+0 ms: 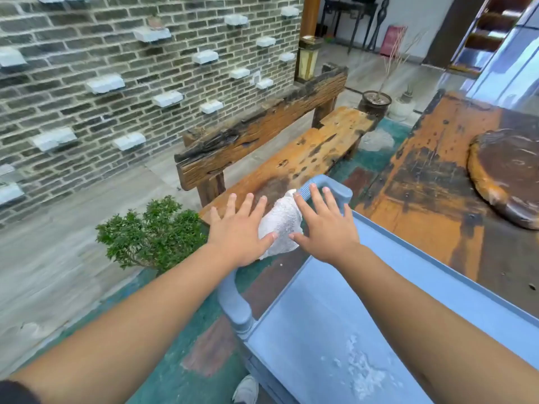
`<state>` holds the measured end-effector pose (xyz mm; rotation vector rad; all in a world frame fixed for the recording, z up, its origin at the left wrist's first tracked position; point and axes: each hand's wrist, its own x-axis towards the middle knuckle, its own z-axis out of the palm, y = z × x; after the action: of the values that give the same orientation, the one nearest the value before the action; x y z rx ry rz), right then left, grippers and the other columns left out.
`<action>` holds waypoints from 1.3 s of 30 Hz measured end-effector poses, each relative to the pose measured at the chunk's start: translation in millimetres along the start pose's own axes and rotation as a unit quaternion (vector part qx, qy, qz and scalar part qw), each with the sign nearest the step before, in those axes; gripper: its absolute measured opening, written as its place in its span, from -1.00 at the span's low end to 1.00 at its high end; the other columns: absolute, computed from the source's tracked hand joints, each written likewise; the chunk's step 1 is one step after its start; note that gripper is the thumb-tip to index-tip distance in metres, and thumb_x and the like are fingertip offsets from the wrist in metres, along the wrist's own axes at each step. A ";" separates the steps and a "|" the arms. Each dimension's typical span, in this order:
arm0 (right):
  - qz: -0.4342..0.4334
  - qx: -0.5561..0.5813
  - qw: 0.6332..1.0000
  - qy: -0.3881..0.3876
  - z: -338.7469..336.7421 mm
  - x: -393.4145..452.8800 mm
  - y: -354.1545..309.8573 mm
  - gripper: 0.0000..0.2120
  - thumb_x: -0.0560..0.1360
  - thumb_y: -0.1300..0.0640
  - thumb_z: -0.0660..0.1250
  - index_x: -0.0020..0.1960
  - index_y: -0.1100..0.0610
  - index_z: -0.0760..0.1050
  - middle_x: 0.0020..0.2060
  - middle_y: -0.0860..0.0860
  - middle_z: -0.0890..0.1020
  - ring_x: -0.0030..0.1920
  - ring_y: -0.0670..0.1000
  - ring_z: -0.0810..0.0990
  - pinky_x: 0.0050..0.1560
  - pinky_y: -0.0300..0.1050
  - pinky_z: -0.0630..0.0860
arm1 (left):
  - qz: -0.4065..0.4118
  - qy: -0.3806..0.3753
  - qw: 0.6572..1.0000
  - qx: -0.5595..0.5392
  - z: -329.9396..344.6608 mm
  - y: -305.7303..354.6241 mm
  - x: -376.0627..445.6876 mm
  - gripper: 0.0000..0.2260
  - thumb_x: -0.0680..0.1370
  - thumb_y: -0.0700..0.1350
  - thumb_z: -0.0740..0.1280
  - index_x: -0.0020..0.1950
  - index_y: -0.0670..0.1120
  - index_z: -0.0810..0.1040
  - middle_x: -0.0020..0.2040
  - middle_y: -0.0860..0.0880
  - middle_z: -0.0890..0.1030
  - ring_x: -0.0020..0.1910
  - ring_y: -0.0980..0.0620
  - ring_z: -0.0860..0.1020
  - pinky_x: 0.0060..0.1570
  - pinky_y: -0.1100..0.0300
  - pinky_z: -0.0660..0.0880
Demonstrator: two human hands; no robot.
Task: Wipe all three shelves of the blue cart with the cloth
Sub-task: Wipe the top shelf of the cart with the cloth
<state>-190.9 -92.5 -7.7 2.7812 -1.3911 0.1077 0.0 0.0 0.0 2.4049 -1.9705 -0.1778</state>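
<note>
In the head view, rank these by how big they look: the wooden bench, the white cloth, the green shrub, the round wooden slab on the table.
1. wooden bench, clearly largest.
2. green shrub and round wooden slab: similar; the slab is cut off by the frame edge, so I won't rank them.
3. white cloth, smallest, partly covered by both hands.

A worn wooden bench [291,147] stands beside a small green shrub [148,234], before a grey brick wall [87,68].

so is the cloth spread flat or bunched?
Bunched: the white cloth hangs crumpled over the cart handle, between both open hands, not laid flat.
</note>
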 end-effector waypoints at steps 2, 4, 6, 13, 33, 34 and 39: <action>-0.014 -0.012 0.999 -0.049 13.2 18.9 -7.1 -0.19 0.52 -0.33 0.19 0.54 -0.20 -0.26 0.59 -0.03 -0.20 0.57 0.10 -0.20 0.47 0.36 0.05 | 0.004 -0.043 0.999 0.004 7.8 -4.4 12.9 -0.25 0.52 0.41 0.00 0.58 0.11 -0.20 0.62 0.00 -0.09 0.56 -0.19 -0.10 0.42 -0.35 -0.01; -0.023 -0.026 0.996 -0.082 25.2 33.6 -9.4 -0.18 0.54 -0.23 0.24 0.54 -0.20 -0.27 0.59 -0.04 -0.23 0.57 0.11 -0.20 0.48 0.33 0.03 | 0.012 -0.067 0.998 0.002 19.3 -9.1 22.8 -0.23 0.53 0.37 0.06 0.58 0.05 -0.19 0.61 -0.04 -0.05 0.56 -0.19 -0.04 0.43 -0.30 0.06; -0.044 -0.031 0.994 -0.098 34.4 48.2 -9.8 -0.15 0.55 -0.12 0.31 0.54 -0.20 -0.26 0.59 -0.02 -0.22 0.57 0.12 -0.19 0.48 0.32 0.04 | 0.031 -0.087 0.996 -0.004 27.5 -10.5 34.3 -0.22 0.54 0.33 0.12 0.59 0.02 -0.15 0.60 -0.08 0.04 0.52 -0.21 0.13 0.38 -0.21 0.22; -0.152 -0.044 0.983 -0.087 41.7 74.0 -3.9 -0.28 0.54 0.01 0.36 0.55 -0.18 0.04 0.58 -0.01 0.07 0.56 0.10 0.01 0.38 0.14 0.22 | 0.056 -0.157 0.982 -0.094 41.7 -6.2 49.3 -0.24 0.60 0.07 0.22 0.57 -0.08 -0.25 0.45 -0.23 0.32 0.20 -0.29 0.50 0.00 -0.08 0.44; 0.022 0.091 0.996 0.002 5.8 -2.9 74.8 -0.78 0.53 0.18 0.32 0.16 0.15 0.61 -0.08 0.19 0.52 -0.03 0.24 0.45 -0.05 0.14 0.43 | 0.243 0.003 0.966 0.085 -9.5 56.0 77.5 -0.63 0.43 -0.30 0.22 0.16 0.04 0.32 -0.28 -0.05 0.40 -0.30 -0.17 0.39 -0.45 0.11 0.12; 0.052 0.111 0.992 0.001 7.0 -10.4 83.6 -0.78 0.52 0.19 0.32 0.15 0.16 0.60 -0.01 0.18 0.51 0.02 0.23 0.44 -0.01 0.13 0.43 | 0.257 0.002 0.963 0.079 -5.9 66.4 81.3 -0.60 0.42 -0.31 0.22 0.18 0.03 0.32 -0.21 -0.07 0.49 -0.27 -0.19 0.45 -0.45 0.11 0.11; 0.190 0.141 0.971 -0.021 14.3 -46.7 128.2 -0.84 0.54 0.24 0.22 0.11 0.18 0.46 0.02 0.16 0.54 -0.01 0.24 0.53 -0.08 0.15 0.48 | 0.331 0.002 0.943 0.038 21.2 129.4 115.1 -0.55 0.43 -0.31 0.23 0.26 0.01 0.30 0.04 -0.09 0.57 -0.10 -0.26 0.59 -0.34 0.03 0.25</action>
<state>-320.7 -133.0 -26.0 2.6928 -2.0527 0.2786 -106.3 -137.3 -17.1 1.6273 -2.6785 -0.0742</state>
